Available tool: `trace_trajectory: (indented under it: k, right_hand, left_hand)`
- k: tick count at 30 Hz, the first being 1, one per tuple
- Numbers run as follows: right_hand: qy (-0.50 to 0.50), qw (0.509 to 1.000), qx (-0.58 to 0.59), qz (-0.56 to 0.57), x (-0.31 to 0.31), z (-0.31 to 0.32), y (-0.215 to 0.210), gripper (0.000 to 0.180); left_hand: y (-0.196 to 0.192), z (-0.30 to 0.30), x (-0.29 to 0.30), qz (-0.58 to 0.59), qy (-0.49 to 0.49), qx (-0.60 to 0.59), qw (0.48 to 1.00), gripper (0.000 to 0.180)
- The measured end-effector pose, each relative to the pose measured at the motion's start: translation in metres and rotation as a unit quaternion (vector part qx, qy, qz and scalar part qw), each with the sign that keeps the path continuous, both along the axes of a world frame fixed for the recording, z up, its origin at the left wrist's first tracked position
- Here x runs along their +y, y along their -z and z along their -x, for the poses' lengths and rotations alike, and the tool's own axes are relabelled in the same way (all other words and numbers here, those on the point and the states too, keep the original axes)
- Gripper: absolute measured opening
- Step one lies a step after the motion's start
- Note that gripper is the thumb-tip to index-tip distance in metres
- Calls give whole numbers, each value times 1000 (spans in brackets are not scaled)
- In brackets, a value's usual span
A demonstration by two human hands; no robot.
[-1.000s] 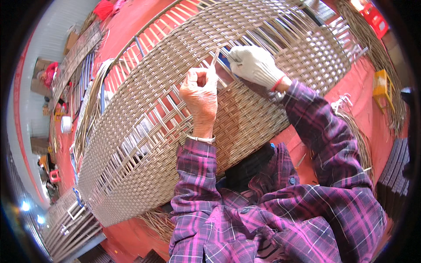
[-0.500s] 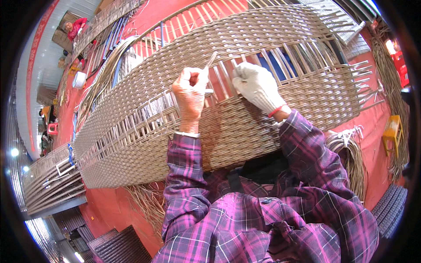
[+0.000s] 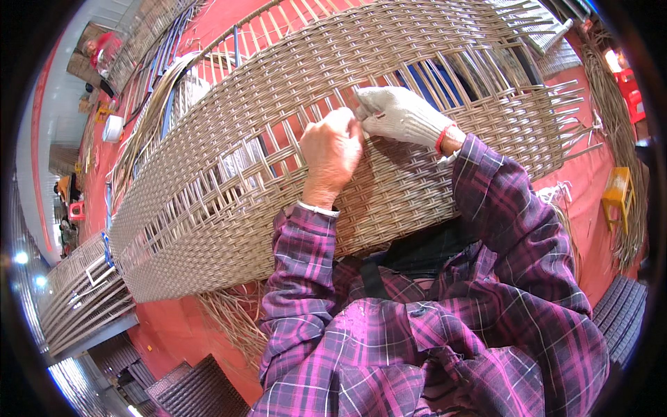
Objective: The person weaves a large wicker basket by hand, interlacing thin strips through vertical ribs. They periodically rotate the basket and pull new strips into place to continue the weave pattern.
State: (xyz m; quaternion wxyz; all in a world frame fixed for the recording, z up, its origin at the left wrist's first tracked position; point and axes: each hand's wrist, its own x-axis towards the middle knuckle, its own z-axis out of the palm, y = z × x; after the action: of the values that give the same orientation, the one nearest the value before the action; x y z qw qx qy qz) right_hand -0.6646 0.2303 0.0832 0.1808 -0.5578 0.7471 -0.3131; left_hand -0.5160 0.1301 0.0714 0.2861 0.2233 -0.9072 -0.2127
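Note:
A long panel of brownish woven rattan strips [image 3: 417, 187] lies in front of me, with an open row of bare crosswise strips along its middle. My left hand [image 3: 332, 149], bare, is closed at this row with its fingertips turned toward the right hand; the rattan strip it pinched is now hidden behind its fingers. My right hand [image 3: 408, 119], in a white knitted glove, presses on the panel just right of it. Its thumb and fingers are closed close against the left fingertips, and what lies between them cannot be made out.
Bundled loose strips [image 3: 611, 125] hang along the far right, near a yellow stool [image 3: 617, 198] and a red stool [image 3: 631, 97]. A white roll [image 3: 112, 128] stands at the left. Another person [image 3: 104, 52] in red is at the upper left. Dark woven panels [image 3: 194, 389] lie lower left.
My left hand has moved right and turned in toward the glove. The gloved right hand has shifted slightly left, so the fingertips now meet. The strip end that stuck up no longer shows.

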Motion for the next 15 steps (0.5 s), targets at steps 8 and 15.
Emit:
trace_trajectory:
  k: [8, 15]
  right_hand:
    - [-56, 979, -178, -80, 3, 14, -30, 18]
    - [-43, 995, -92, -15, 32, 39, -27, 11]
  left_hand:
    - [13, -2, 3, -52, -6, 89, 995, 8]
    - [11, -3, 11, 93, 13, 120, 988, 11]
